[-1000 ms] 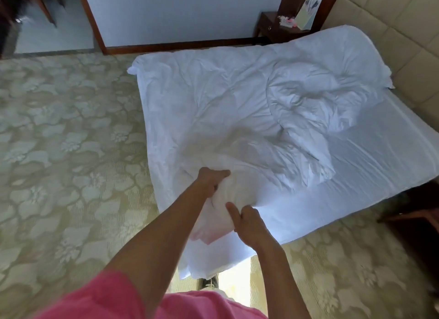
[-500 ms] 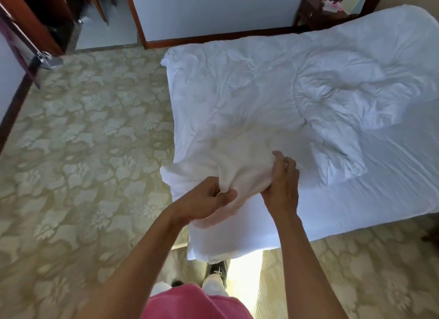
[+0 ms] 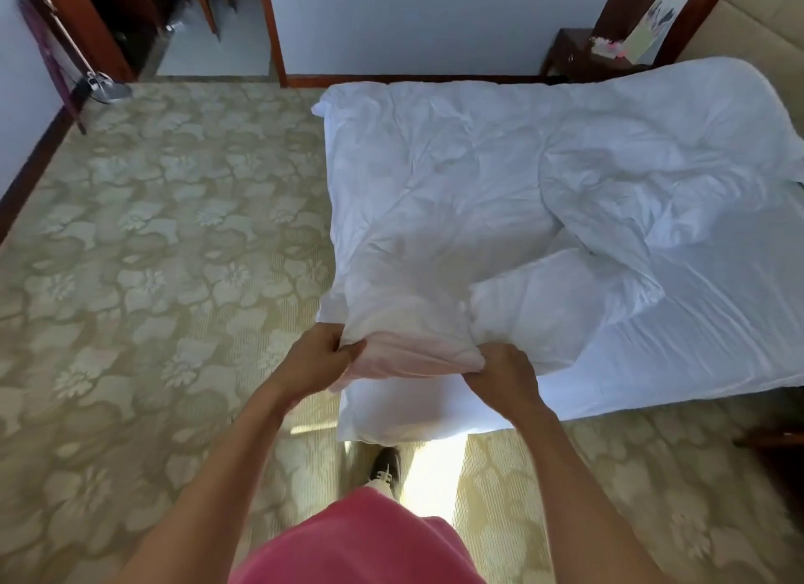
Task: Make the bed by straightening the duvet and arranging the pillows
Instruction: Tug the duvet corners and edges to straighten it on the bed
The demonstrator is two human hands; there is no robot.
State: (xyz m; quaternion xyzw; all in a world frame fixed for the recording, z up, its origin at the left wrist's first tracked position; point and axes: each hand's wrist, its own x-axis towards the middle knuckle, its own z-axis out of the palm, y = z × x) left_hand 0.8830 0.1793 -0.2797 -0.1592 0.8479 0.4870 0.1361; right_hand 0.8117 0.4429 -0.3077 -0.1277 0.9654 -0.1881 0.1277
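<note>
At the lower middle of the frame, the left hand [image 3: 319, 357] and the right hand [image 3: 500, 374] are each curled tight round a bunched corner of the crumpled white fabric duvet [image 3: 457, 191]. The gathered edge stretches between the 2 hands, just off the near corner of the white-sheeted mattress [image 3: 696, 344]. The duvet covers the middle and upper right of the frame, heaped in a thick fold toward the right, with bare sheet showing at the right and lower right. I cannot make out any pillow clearly; the padded lump right of the hands may be duvet.

This looks like the straightening step, early on. The next move probably calls for lifting and drawing the held edge out toward the bare sheet at the lower right, so the heap unfolds flat. The patterned beige carpet [image 3: 152, 257] fills the left.
</note>
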